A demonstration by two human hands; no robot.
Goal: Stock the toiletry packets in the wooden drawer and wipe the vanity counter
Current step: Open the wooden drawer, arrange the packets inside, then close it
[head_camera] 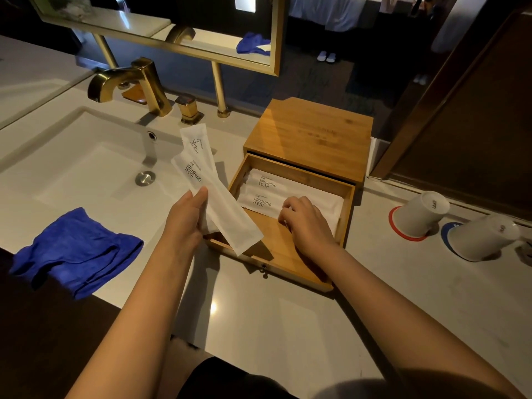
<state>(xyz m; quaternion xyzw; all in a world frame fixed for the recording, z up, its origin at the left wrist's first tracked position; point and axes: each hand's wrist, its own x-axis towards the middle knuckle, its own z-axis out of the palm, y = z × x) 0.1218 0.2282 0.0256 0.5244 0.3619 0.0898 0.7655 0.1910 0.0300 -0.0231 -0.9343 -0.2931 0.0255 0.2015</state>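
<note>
A wooden box (311,136) stands on the pale vanity counter (259,326) with its drawer (288,272) pulled out toward me. Two white "brushing teeth" packets (264,191) lie side by side at the back of the drawer. My right hand (305,223) rests inside the drawer, its fingertips pressing the nearer packet's right end. My left hand (184,223) holds two more white packets (201,180), fanned apart, above the drawer's left front corner. A crumpled blue cloth (77,251) lies at the counter's front left edge.
A white sink basin (86,168) with a gold faucet (129,84) lies left of the box. Two white cups (420,214) (483,237) stand upside down on round coasters at the right. A gold-framed mirror (230,56) stands behind.
</note>
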